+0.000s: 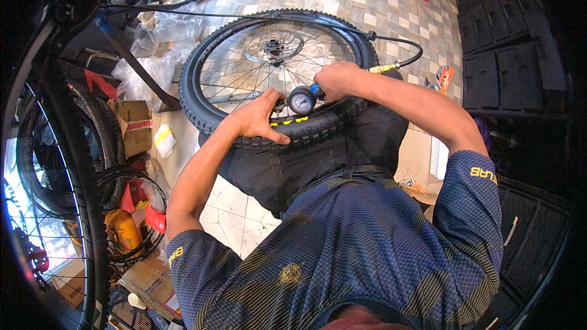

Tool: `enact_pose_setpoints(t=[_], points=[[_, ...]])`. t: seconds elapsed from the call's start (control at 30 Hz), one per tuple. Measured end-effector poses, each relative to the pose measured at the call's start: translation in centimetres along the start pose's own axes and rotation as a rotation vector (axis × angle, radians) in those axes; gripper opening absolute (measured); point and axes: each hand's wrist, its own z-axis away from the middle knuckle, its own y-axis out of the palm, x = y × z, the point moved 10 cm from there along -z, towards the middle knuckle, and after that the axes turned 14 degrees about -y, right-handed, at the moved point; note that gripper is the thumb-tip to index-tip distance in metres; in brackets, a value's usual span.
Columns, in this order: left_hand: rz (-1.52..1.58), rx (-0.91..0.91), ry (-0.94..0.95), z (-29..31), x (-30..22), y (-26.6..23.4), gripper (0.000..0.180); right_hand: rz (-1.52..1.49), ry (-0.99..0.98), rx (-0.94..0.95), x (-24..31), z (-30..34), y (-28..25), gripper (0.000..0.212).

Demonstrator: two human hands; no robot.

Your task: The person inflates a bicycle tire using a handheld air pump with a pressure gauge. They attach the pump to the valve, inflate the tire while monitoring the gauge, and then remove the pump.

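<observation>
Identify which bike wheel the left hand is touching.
The wheel resting across the lap: the left hand is on its tyre. The other wheels, at picture left, are apart from that hand.

Bicycle repair workshop, by the look of it. Spoked wheel with knobbly tyre at a person's lap; round pressure gauge at its near side, black air hose looping right. Bicycle at left, more tyres beside it. Cardboard box, plastic wrapping at left. Black drawer units at right. Chequered floor, far.
</observation>
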Motion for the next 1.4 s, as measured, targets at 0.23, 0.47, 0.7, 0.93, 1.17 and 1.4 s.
enact_pose_setpoints(t=[0.23,0.47,0.7,0.93,1.17,1.4], points=[[0.007,-0.012,-0.008,0.1,0.0,-0.1,0.115,0.003,-0.012,-0.039,0.1,0.1,-0.2,0.037],[0.011,0.000,0.003,-0.1,0.1,0.1,0.116,0.026,-0.049,-0.097,0.4,0.3,-0.5,0.036],[-0.005,0.004,-0.003,-0.2,0.1,0.1,0.115,0.028,-0.051,-0.101,0.1,0.0,-0.2,0.037],[-0.007,0.000,0.000,-0.1,0.0,0.0,0.115,0.010,-0.035,-0.067,0.3,0.3,-0.4,0.037],[-0.022,-0.004,0.009,-0.2,0.2,0.2,0.116,0.017,-0.058,-0.059,0.4,0.2,-0.3,0.033],[-0.009,-0.007,0.012,-0.1,0.0,0.1,0.115,0.004,-0.044,-0.048,0.1,0.0,0.0,0.031]])
